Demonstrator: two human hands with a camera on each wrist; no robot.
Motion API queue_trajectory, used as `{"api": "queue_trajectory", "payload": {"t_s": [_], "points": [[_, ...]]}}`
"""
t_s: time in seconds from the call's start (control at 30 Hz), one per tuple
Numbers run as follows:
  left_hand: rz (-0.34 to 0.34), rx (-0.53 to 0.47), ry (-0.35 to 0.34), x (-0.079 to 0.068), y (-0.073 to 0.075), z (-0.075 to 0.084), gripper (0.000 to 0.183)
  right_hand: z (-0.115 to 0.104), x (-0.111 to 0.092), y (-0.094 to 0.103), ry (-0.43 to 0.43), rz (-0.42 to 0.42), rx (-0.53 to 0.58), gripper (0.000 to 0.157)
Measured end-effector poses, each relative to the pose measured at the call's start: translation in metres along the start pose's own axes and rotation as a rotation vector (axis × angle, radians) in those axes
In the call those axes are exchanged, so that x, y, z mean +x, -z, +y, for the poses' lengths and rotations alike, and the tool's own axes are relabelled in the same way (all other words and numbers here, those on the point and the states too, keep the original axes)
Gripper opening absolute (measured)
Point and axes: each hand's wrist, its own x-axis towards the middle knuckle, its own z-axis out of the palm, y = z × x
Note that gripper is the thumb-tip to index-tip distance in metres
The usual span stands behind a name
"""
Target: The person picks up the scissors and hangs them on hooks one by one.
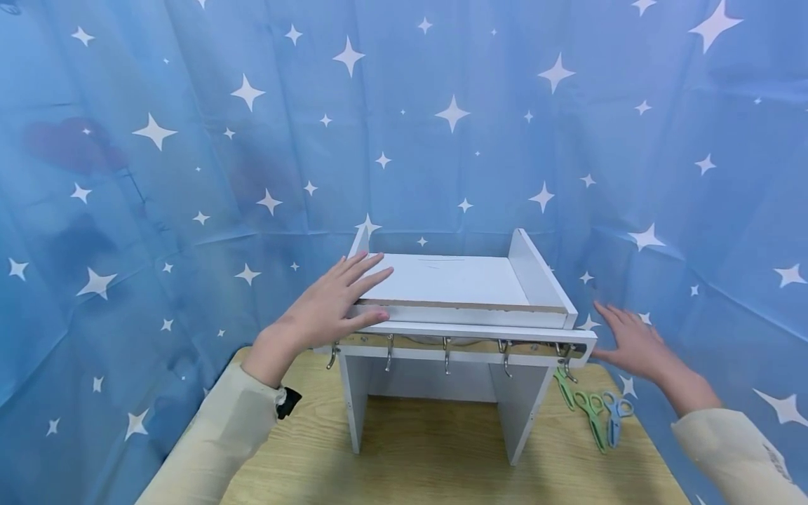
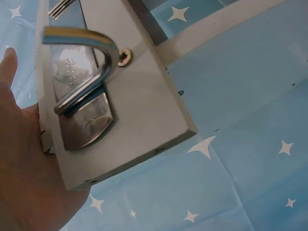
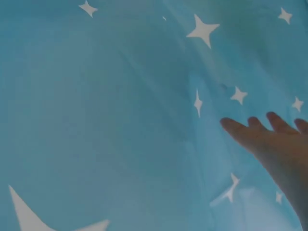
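Observation:
A white wooden shelf unit (image 1: 419, 315) stands on two side panels, with a row of metal hooks (image 1: 447, 354) along its front rail. My left hand (image 1: 331, 301) lies at the unit's upper left end, fingers spread and straight. In the left wrist view the palm is beside the rail's end, where a hook (image 2: 91, 67) and a screw (image 2: 124, 57) show close up; whether the palm touches the board is unclear. My right hand (image 1: 640, 347), fingers extended and holding nothing, hovers just right of the unit. Only curtain lies behind that hand (image 3: 281, 149) in the right wrist view.
Green scissors (image 1: 593, 421) and blue scissors (image 1: 615, 417) lie on the wooden table (image 1: 435, 456) right of the unit, with another green-handled tool (image 1: 564, 388) partly behind the rail. A blue curtain with white stars (image 1: 404, 140) surrounds the back and sides.

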Motion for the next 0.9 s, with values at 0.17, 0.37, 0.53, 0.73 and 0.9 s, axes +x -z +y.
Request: {"api": "queue_trajectory", "payload": {"t_s": [0.17,0.37,0.53,0.73,0.9], "points": [[0.005,-0.008,0.017,0.0,-0.003,0.0,0.072,0.008,-0.004,-0.011,0.014,0.031,0.021,0.106],[0.022,-0.016,0.016,0.0,-0.006,0.002,0.071,0.02,-0.01,-0.025,-0.008,0.025,0.062,0.108],[0.038,-0.023,0.008,0.0,-0.007,0.003,0.071,0.03,-0.016,-0.036,-0.032,0.001,0.063,0.11],[0.047,-0.018,0.001,0.001,-0.008,0.002,0.071,0.043,-0.021,-0.05,-0.061,-0.017,0.056,0.111],[0.05,-0.009,-0.001,0.002,-0.009,0.001,0.07,0.053,-0.024,-0.065,-0.091,-0.025,0.046,0.112]]}}
